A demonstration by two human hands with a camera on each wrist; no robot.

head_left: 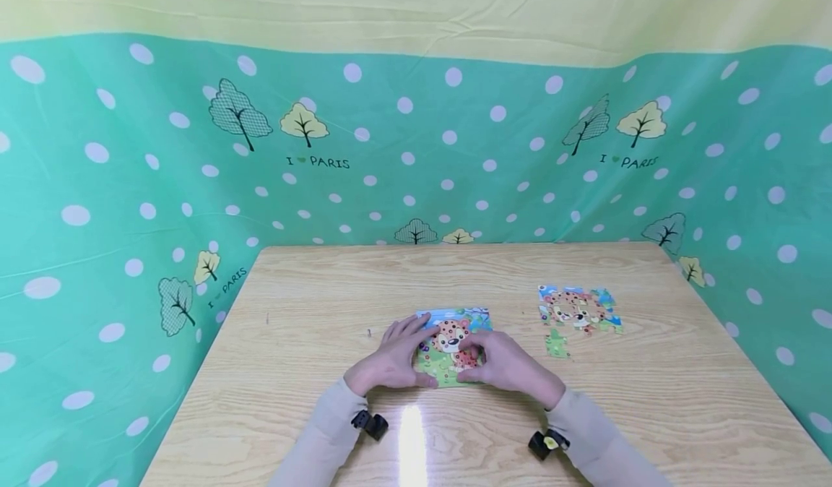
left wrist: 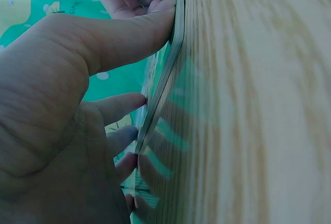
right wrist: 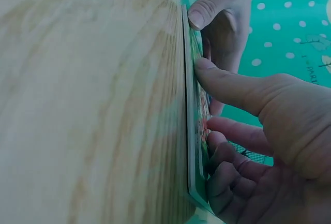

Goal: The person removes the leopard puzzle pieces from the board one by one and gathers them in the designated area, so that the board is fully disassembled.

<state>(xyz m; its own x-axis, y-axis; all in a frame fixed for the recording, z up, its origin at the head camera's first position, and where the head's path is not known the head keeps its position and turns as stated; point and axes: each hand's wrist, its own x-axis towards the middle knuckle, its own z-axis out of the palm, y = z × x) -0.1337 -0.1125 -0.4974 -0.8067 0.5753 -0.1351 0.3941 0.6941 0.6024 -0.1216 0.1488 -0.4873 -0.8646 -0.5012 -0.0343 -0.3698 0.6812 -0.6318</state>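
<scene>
A jigsaw puzzle (head_left: 448, 324) with a spotted cartoon leopard lies flat on the wooden table. Over its left side, my left hand (head_left: 398, 357) rests with long, spread fingers, the thumb at the front edge. In the left wrist view, these fingertips touch the puzzle's edge. My right hand (head_left: 503, 364) is at the puzzle's right side. Its thumb (right wrist: 227, 84) and index finger touch the picture a little apart, while the other fingers bend inward. No lifted piece shows between them. The right hand hides the puzzle's lower right part.
To the right lies a second leopard puzzle (head_left: 575, 310), partly joined with a ragged edge. A loose green piece (head_left: 556, 344) is just below it. A polka-dot cloth (head_left: 429, 147) hangs behind and beside the wooden table (head_left: 312, 292).
</scene>
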